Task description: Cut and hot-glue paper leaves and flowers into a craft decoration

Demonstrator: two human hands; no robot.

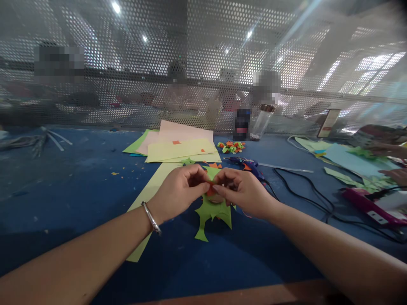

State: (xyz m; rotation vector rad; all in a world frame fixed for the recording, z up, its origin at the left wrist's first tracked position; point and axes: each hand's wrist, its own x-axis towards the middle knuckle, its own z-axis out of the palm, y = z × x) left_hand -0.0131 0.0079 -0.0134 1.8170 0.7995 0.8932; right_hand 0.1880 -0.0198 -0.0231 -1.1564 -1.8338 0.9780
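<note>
Between the fingertips of both hands is a small orange paper piece [210, 190], partly covered by the fingers. My left hand [180, 188], with a silver bracelet at the wrist, pinches it from the left. My right hand [243, 190] pinches it from the right, its lower fingers curled. Cut green paper scraps [206, 214] with curved edges lie on the table under and in front of the hands. A small pile of folded orange and green paper pieces [231, 147] sits beyond my right hand.
A blue glue gun [251, 166] with a black cable lies beyond my right hand. Pink and yellow paper sheets [184, 148] are stacked ahead. A glass bottle [263, 123] stands by the perforated screen. At right are a magenta power strip [372, 207] and another person's hand [396, 176].
</note>
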